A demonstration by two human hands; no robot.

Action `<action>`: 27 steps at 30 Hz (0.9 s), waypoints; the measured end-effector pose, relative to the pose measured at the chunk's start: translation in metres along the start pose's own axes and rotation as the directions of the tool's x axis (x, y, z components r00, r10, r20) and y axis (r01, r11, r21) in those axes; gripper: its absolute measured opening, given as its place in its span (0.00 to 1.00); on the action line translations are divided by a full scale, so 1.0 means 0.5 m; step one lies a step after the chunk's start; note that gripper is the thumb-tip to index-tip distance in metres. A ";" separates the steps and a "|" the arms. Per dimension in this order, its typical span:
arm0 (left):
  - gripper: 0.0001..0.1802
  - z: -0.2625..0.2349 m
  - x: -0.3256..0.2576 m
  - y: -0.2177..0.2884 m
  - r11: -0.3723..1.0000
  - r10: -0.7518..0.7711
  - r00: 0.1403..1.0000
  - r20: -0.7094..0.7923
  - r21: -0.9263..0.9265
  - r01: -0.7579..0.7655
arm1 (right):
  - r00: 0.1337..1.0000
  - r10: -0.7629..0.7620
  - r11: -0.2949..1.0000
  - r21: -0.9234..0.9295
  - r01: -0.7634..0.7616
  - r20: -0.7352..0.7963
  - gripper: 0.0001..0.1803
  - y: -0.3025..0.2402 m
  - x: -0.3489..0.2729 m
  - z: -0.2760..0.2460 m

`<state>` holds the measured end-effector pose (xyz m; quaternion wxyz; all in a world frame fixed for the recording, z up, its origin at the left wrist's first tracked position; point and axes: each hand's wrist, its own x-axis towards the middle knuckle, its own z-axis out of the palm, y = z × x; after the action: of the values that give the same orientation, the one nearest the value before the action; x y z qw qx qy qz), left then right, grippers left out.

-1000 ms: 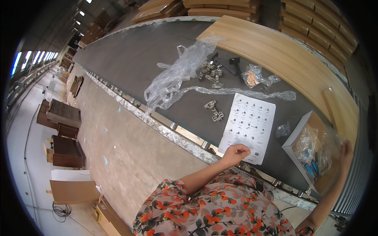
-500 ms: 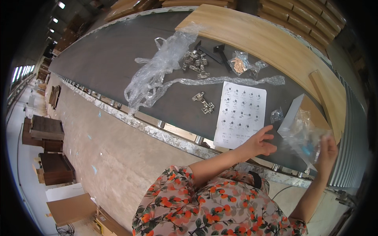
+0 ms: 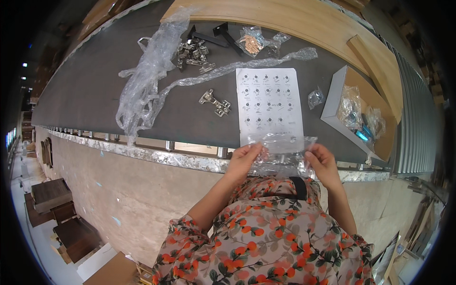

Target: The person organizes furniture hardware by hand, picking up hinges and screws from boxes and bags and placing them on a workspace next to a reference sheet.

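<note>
1. A clear plastic bag [image 3: 279,156] is at the lower middle of the frame, its long axis running roughly left to right; which way its mouth points, I cannot tell.
2. The left hand [image 3: 244,162] pinches the bag's left end between thumb and fingers.
3. The right hand [image 3: 324,165] grips the right end the same way, so the bag spans both hands.
4. Behind the bag, which covers its lower edge from view, a printed sheet [image 3: 270,97] lies with its long side running up the frame.
5. A metal hinge [image 3: 216,102] lies left of the sheet, slanting down to the right.
6. At right, an open box [image 3: 336,97] holds more plastic bags.
</note>
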<state>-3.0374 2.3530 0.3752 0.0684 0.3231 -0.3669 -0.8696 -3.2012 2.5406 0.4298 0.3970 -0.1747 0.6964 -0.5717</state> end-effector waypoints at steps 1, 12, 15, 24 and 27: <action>0.14 -0.012 -0.005 0.002 1.000 0.018 0.999 -0.038 -0.008 -0.018 | 1.000 -0.007 0.998 0.062 0.006 0.029 0.07 0.008 0.005 0.008; 0.10 -0.086 -0.047 -0.011 0.991 0.014 0.987 -0.161 -0.132 -0.036 | 0.950 0.182 0.974 0.083 -0.209 0.255 0.11 0.048 0.055 0.020; 0.09 -0.093 -0.045 -0.029 0.990 0.095 0.983 -0.155 -0.085 -0.110 | 0.920 0.255 0.954 0.077 -0.289 0.297 0.13 0.018 0.057 0.029; 0.08 -0.055 -0.066 -0.039 0.978 0.007 0.974 -0.224 -0.201 -0.054 | 0.869 0.313 0.925 0.084 -0.370 0.384 0.12 0.042 0.084 0.014; 0.07 -0.059 -0.073 -0.060 0.973 0.008 0.963 -0.271 -0.221 -0.070 | 0.877 0.296 0.940 0.046 -0.338 0.379 0.11 0.044 0.091 0.012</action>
<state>-2.9874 2.3699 0.3579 0.1713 0.4206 -0.2581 -0.8527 -3.2202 2.5112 0.3928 0.6172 -0.1394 0.5965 -0.4938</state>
